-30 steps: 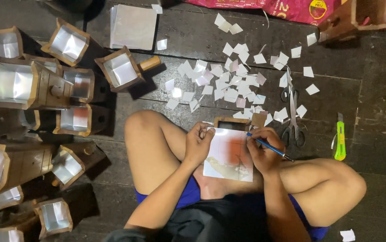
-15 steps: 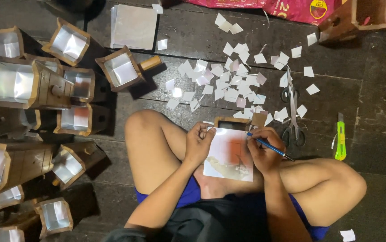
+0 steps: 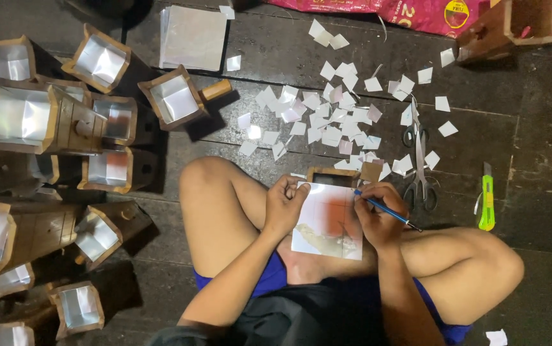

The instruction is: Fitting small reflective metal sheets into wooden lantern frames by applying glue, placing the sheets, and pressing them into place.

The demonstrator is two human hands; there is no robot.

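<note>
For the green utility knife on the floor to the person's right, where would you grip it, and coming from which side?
Grip the green utility knife around the middle of its green handle, coming straight down from above. It lies flat on the dark floor, lengthwise away from the person, with its pale tip at the far end, so fingers should close across the narrow sides. It lies apart from the scissors, closest to the right hand.

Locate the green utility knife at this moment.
In the head view, the green utility knife lies on the dark floor at right, beside the scissors and beyond the right hand.

Both hands close together, apparently curled.
</note>
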